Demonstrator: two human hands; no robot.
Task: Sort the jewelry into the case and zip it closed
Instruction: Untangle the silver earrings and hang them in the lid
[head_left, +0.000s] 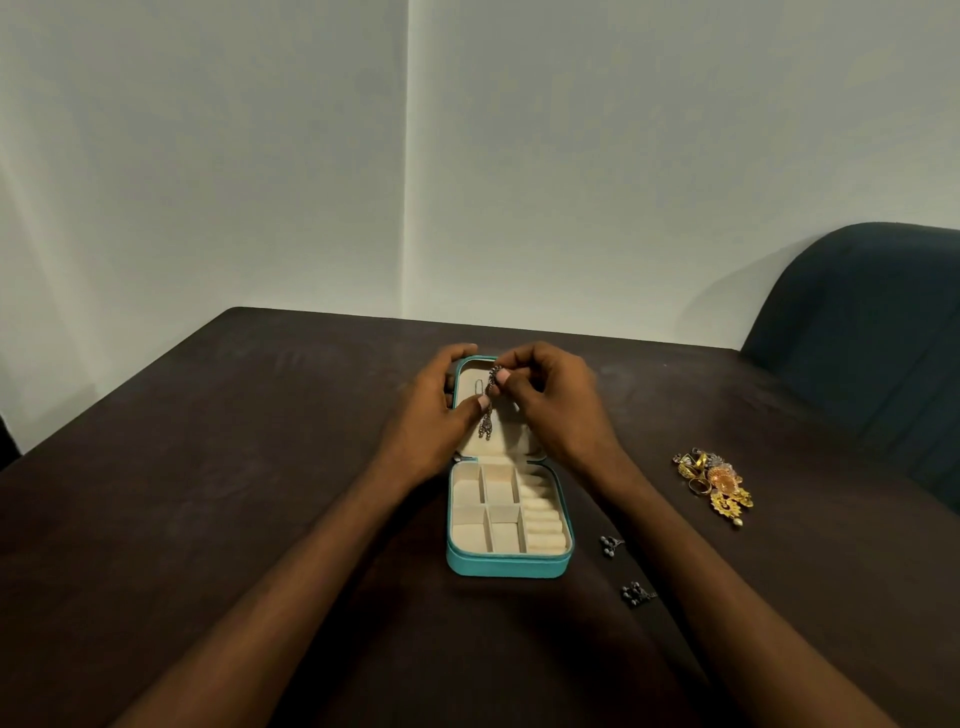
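A teal jewelry case (506, 567) lies open on the dark table, its cream compartments near me and its lid (498, 444) tilted up behind them. My left hand (434, 415) grips the lid's left edge, thumb against its lining. My right hand (550, 400) pinches the top of a dark silver dangling earring (487, 423), which hangs in front of the lid's lining. A heap of gold jewelry (714, 483) lies to the right. Two small dark beaded earrings (610, 544) (636, 594) lie right of the case.
The dark brown table (208, 467) runs back to a pale wall. A dark upholstered chair (872, 338) stands at the table's right side.
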